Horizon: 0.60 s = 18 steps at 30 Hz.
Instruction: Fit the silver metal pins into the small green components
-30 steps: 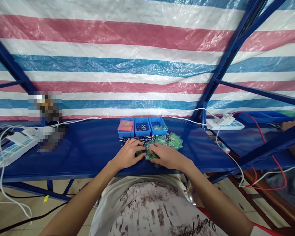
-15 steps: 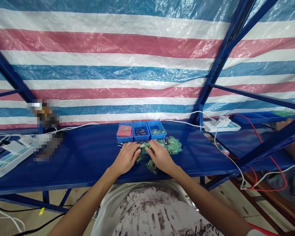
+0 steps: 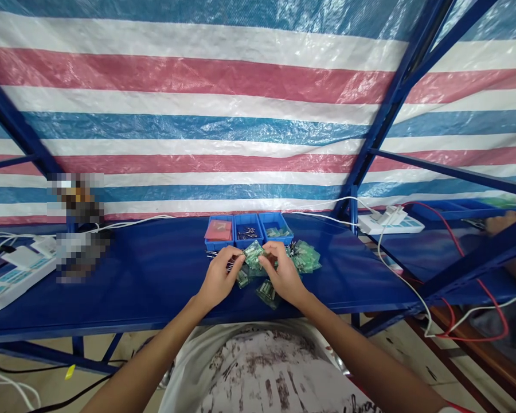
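Shiny plastic packet (image 3: 253, 253) at right hand (image 3: 282, 271); smooth, glossy worktop (image 3: 155, 278) beneath; plastic bins (image 3: 218, 245) and crinkled, glossy sheeting (image 3: 219, 129) beyond.

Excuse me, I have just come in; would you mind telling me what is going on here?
A person's left hand and right hand hold a small green packet between them, above the blue table. More green packets lie piled to the right. Behind the hands, three blue bins stand in a row: something pink in the left, thin dark pieces in the middle.
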### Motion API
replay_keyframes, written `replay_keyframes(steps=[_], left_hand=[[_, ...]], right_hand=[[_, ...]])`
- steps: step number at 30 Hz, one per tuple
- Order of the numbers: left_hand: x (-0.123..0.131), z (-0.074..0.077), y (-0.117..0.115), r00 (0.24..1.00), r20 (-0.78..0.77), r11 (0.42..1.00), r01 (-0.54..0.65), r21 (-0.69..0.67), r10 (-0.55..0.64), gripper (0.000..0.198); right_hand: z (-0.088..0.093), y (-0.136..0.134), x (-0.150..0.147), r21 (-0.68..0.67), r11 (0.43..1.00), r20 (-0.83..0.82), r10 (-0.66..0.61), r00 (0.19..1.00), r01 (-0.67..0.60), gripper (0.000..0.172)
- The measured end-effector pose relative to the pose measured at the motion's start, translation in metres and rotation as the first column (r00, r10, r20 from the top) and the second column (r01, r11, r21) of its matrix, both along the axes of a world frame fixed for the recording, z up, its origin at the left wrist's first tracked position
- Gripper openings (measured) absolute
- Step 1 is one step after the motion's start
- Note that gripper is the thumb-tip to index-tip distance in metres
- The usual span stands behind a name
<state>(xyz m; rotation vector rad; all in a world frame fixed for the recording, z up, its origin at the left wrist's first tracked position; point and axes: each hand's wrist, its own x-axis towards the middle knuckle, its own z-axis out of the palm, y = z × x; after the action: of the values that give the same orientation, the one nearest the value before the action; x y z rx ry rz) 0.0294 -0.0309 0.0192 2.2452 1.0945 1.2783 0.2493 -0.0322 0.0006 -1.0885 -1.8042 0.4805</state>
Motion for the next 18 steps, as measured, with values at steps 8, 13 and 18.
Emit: replay_keyframes(steps=[8, 13, 18], left_hand=[[-0.0051, -0.0032, -0.0008, 0.992, -0.102, 0.991, -0.063, 0.120, 0.076, 0.020], [-0.0041, -0.0067, -0.0008, 0.981, -0.165, 0.978, -0.070, 0.198, 0.104, 0.016], [-0.0038, -0.0066, 0.0002, 0.974, -0.185, 0.971, -0.086, 0.224, 0.129, 0.017]], right_hand=[[0.0077, -0.0031, 0.0012, 0.098, 0.995, 0.080, -0.027, 0.996, 0.019, 0.019], [0.0053, -0.0013, 0.0017, 0.101, 0.993, 0.098, -0.072, 0.993, 0.062, 0.010], [0.0037, 0.0002, 0.0027, 0.113, 0.991, 0.093, -0.077, 0.993, 0.066, 0.011]])
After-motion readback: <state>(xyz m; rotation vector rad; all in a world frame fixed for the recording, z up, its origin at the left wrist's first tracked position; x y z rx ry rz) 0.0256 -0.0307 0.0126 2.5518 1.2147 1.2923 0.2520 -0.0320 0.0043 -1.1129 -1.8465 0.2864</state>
